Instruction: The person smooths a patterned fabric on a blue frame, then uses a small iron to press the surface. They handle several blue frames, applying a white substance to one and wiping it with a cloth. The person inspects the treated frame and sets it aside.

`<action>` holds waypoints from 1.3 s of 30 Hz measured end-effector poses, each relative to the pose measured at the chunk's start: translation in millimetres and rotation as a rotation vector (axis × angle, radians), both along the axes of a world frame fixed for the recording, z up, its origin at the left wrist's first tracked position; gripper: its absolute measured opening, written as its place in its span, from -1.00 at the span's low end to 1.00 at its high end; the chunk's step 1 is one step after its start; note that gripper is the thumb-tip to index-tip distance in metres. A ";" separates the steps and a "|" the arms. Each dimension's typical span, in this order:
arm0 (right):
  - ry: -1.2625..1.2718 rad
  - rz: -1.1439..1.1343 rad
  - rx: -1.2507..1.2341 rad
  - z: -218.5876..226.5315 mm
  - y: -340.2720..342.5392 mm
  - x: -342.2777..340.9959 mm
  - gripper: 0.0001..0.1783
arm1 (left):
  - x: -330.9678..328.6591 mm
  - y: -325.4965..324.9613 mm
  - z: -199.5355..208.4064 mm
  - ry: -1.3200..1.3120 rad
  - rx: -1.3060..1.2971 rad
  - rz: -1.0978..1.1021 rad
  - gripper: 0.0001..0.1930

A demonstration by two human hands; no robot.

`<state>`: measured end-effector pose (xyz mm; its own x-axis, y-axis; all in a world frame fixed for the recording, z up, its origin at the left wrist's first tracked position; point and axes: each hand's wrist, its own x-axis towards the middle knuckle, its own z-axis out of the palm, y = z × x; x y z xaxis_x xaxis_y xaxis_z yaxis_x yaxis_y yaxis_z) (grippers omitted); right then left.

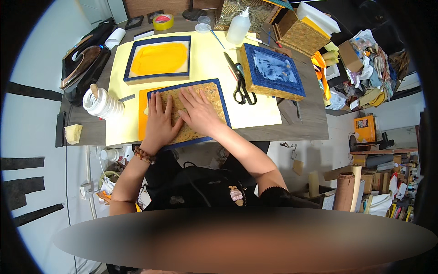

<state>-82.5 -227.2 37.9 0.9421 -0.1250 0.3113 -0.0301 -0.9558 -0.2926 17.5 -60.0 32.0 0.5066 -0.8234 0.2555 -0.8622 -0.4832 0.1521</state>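
Note:
A flat panel (pixel 213 93) of gold patterned fabric with a dark blue border lies at the table's near edge. My left hand (pixel 159 121) rests flat on its left part, fingers stretched out. Beside it, my right hand (pixel 199 112) lies on the middle of the panel with its fingers spread, the two hands nearly touching. Under the panel's left side shows an orange sheet (pixel 143 114). Just beyond is a shallow blue-rimmed tray (pixel 157 78) with a yellow patch inside. Black-handled scissors (pixel 240 84) lie to the right, against a blue-topped box (pixel 273 71) smeared with white.
Pale yellow paper (pixel 255 114) covers much of the table. A white ribbed jar (pixel 105 104) with a wooden handle stands left, near an iron (pixel 84 66) and a sponge (pixel 73 134). Farther back are yellow tape (pixel 163 22), a pump bottle (pixel 238 27) and a gold patterned box (pixel 301 36).

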 end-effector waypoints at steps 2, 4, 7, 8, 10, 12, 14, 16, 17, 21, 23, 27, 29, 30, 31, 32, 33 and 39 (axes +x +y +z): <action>0.097 -0.020 -0.010 -2.4 -11.2 -5.2 -0.20 | 0.6 -0.1 -1.1 0.009 -0.030 0.001 -0.17; 0.162 -0.061 -0.007 -2.1 -28.9 -18.8 -0.15 | -0.6 1.3 -2.9 0.007 -0.060 -0.004 -0.17; 0.179 -0.120 0.021 -2.8 -51.7 -29.0 -0.14 | 1.5 0.2 -5.2 -0.015 -0.108 -0.026 -0.15; 0.178 -0.111 0.035 -4.0 -54.8 -29.4 -0.14 | 2.6 -0.5 -6.0 -0.012 -0.111 -0.026 -0.15; 0.220 -0.088 0.070 -5.4 -59.8 -29.8 -0.16 | 3.1 1.6 -6.0 -0.001 -0.103 -0.025 -0.15; 0.255 -0.024 0.246 -2.0 -71.8 -33.1 -0.29 | 3.1 8.4 -3.5 0.011 -0.088 -0.026 -0.16; 0.108 -0.025 0.583 5.6 -86.9 -55.8 -0.33 | 5.0 24.1 3.4 0.150 -0.038 -0.042 -0.17; 0.085 -0.044 0.593 11.9 -96.2 -82.5 -0.35 | -0.2 50.0 11.0 0.363 -0.129 -0.069 -0.16; 0.096 -0.090 0.610 12.6 -95.0 -94.5 -0.36 | -5.3 61.0 13.5 0.428 -0.107 -0.068 -0.14; 0.069 0.025 0.646 3.0 -68.8 -123.7 -0.23 | -25.4 82.0 14.9 0.536 -0.186 -0.117 -0.20; 0.034 -0.013 0.688 -3.7 -58.0 -125.1 -0.17 | -28.5 84.4 15.5 0.594 -0.193 -0.105 -0.23; -0.013 -0.064 0.816 -10.5 -50.7 -120.1 -0.17 | -22.5 89.1 20.9 0.671 -0.200 -0.131 -0.33; -0.025 -0.055 0.868 -10.7 -50.0 -119.6 -0.17 | -21.5 90.1 21.5 0.659 -0.204 -0.151 -0.35; -0.011 -0.064 0.880 -10.6 -49.2 -120.0 -0.17 | -20.4 91.3 21.6 0.683 -0.202 -0.148 -0.35; -0.013 -0.059 0.837 -9.9 -48.8 -120.9 -0.18 | -18.7 92.3 21.5 0.703 -0.197 -0.151 -0.35; -0.016 -0.062 0.808 -9.8 -47.7 -121.1 -0.18 | -16.5 93.1 21.1 0.724 -0.192 -0.158 -0.35; -0.017 -0.062 0.819 -9.8 -46.3 -121.6 -0.18 | -13.8 93.7 20.7 0.751 -0.206 -0.180 -0.36; -0.037 -0.063 0.825 -10.1 -43.1 -120.9 -0.20 | -10.1 93.8 17.8 0.810 -0.235 -0.173 -0.39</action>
